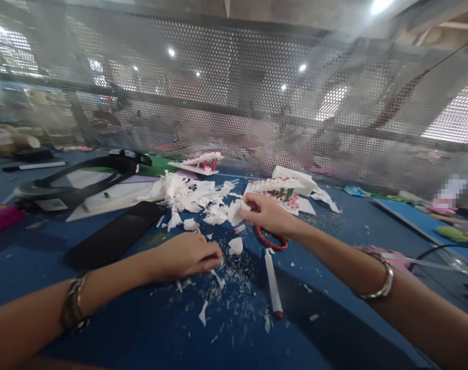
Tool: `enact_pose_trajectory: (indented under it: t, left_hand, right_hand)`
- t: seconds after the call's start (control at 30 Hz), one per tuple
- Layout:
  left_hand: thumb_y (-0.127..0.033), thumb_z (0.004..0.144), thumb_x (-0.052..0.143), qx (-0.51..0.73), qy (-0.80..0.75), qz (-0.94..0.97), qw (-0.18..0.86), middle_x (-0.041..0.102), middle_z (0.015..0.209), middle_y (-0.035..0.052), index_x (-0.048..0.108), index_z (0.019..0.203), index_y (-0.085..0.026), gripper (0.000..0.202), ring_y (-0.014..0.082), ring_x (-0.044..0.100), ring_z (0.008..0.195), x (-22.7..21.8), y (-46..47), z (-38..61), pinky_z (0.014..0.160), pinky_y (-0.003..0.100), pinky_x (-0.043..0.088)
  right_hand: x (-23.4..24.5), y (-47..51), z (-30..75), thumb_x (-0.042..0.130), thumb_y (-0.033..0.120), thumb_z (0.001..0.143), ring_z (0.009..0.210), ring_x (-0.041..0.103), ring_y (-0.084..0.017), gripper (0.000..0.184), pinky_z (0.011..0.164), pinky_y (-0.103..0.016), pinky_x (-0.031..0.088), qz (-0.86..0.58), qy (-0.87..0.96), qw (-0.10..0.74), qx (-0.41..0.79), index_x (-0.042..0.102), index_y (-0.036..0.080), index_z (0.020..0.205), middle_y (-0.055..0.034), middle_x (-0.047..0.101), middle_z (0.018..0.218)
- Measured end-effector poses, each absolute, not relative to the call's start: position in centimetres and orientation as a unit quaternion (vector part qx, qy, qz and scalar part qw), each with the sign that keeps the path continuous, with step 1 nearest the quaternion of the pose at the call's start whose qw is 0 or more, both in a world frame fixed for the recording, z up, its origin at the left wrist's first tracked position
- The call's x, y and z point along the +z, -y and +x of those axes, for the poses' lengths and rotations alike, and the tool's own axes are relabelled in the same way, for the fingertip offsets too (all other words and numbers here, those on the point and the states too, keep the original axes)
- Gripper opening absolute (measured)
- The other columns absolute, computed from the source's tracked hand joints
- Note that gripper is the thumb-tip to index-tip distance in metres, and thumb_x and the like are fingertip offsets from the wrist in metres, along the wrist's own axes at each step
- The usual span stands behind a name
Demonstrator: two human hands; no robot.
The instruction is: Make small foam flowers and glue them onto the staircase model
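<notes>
The crumpled white paper scrap [235, 213] was pinched at the right hand's [270, 213] fingertips, left of its knuckles, beside the torn white paper pile [189, 194]. The left hand [193, 254], farther away, had curled fingers; any grip was indeterminable.

The right hand [267, 213] is pinching a white paper scrap [236, 213] beside a torn paper pile [175, 191], while the left hand [193, 254] is curling near shreds [237, 272] and a white pen [272, 285] is lying on the blue surface [141, 324].
</notes>
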State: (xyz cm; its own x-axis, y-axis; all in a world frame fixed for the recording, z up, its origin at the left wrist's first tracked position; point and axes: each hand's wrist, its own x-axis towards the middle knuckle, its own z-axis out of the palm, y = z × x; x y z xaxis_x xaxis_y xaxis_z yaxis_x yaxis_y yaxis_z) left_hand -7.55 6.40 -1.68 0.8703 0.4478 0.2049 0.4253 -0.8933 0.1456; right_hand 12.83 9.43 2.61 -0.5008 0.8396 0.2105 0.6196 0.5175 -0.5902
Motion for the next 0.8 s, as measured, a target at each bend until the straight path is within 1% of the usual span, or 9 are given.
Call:
enact_pose_trajectory:
  t: [0.07,0.17,0.3,0.4,0.47,0.53,0.6,0.67,0.8]
  left_hand:
    - [-0.024,0.083,0.030,0.126,-0.245,0.959,0.066,0.055,0.059,0.0004,0.049,0.073,-0.017,0.022,0.0129,0.048,0.054,-0.9,-6.5,-7.4,0.051,0.021,0.032]
    - [-0.025,0.082,0.029,0.165,-0.260,0.943,0.124,0.050,0.055,-0.0018,0.046,0.074,-0.016,0.022,0.0104,0.043,0.049,0.2,-6.7,-6.9,0.049,0.020,0.029]
    - [-0.025,0.081,0.031,0.229,-0.256,0.915,0.212,0.043,0.054,-0.0046,0.041,0.072,-0.016,0.016,0.0075,0.039,0.047,1.6,-7.1,-5.8,0.048,0.019,0.029]
    - [-0.025,0.083,0.028,0.283,-0.248,0.863,0.337,0.038,0.051,-0.0067,0.036,0.070,-0.017,0.017,0.0059,0.034,0.042,2.2,-7.5,-4.7,0.043,0.018,0.029]
    - [-0.023,0.084,0.025,0.319,-0.216,0.814,0.435,0.033,0.048,-0.0083,0.034,0.069,-0.018,0.019,0.0051,0.031,0.038,2.4,-7.8,-3.9,0.039,0.018,0.027]
    - [-0.022,0.084,0.024,0.340,-0.176,0.773,0.506,0.030,0.045,-0.0092,0.034,0.067,-0.018,0.020,0.0045,0.029,0.036,2.3,-8.0,-3.2,0.037,0.018,0.024]
    - [-0.023,0.084,0.026,0.345,-0.147,0.744,0.553,0.028,0.042,-0.0099,0.034,0.066,-0.018,0.021,0.0041,0.026,0.034,2.2,-8.1,-2.8,0.037,0.019,0.021]
    - [-0.024,0.084,0.027,0.350,-0.132,0.724,0.580,0.028,0.040,-0.0102,0.035,0.064,-0.018,0.022,0.0039,0.023,0.033,2.1,-8.0,-2.7,0.038,0.020,0.020]
    - [-0.027,0.082,0.032,0.355,-0.140,0.702,0.601,0.028,0.039,-0.0100,0.036,0.063,-0.018,0.021,0.0038,0.022,0.034,2.0,-7.9,-2.8,0.040,0.021,0.018]
  right_hand:
    - [2.8,-8.7,13.4,0.043,0.022,0.068,0.053,0.035,-0.007,0.011,0.052,-0.021,0.032,-0.430,0.829,0.257,0.250,0.034,0.019,0.065,0.0056,0.034,0.059]
    - [3.1,-7.6,13.9,0.044,0.022,0.068,0.054,0.035,-0.006,0.012,0.052,-0.021,0.033,-0.418,0.820,0.272,0.281,0.033,0.019,0.065,0.0052,0.034,0.060]
    - [3.1,-6.6,14.1,0.048,0.025,0.068,0.057,0.041,-0.007,0.018,0.055,-0.022,0.037,-0.413,0.798,0.294,0.327,0.033,0.019,0.076,0.0034,0.040,0.065]
    - [3.1,-6.5,14.2,0.049,0.023,0.067,0.058,0.044,-0.007,0.031,0.055,-0.022,0.039,-0.410,0.778,0.317,0.355,0.033,0.017,0.093,0.0012,0.045,0.072]
    - [3.2,-6.6,14.4,0.048,0.019,0.068,0.056,0.041,-0.007,0.036,0.053,-0.021,0.037,-0.414,0.783,0.338,0.317,0.033,0.016,0.101,0.0003,0.045,0.077]
    - [3.5,-6.6,14.6,0.045,0.016,0.069,0.053,0.038,-0.006,0.029,0.050,-0.020,0.035,-0.422,0.794,0.348,0.265,0.038,0.016,0.097,0.0014,0.043,0.074]
    - [3.7,-6.5,14.8,0.043,0.016,0.070,0.049,0.036,-0.005,0.015,0.046,-0.019,0.032,-0.433,0.801,0.342,0.230,0.043,0.017,0.085,0.0039,0.041,0.065]
    - [3.9,-6.2,14.8,0.042,0.015,0.069,0.046,0.033,-0.005,0.006,0.044,-0.019,0.028,-0.452,0.803,0.335,0.198,0.043,0.017,0.075,0.0063,0.036,0.055]
    - [4.2,-5.5,14.5,0.040,0.009,0.063,0.048,0.035,-0.006,0.010,0.045,-0.019,0.027,-0.451,0.817,0.337,0.125,0.042,0.018,0.068,0.0053,0.040,0.056]
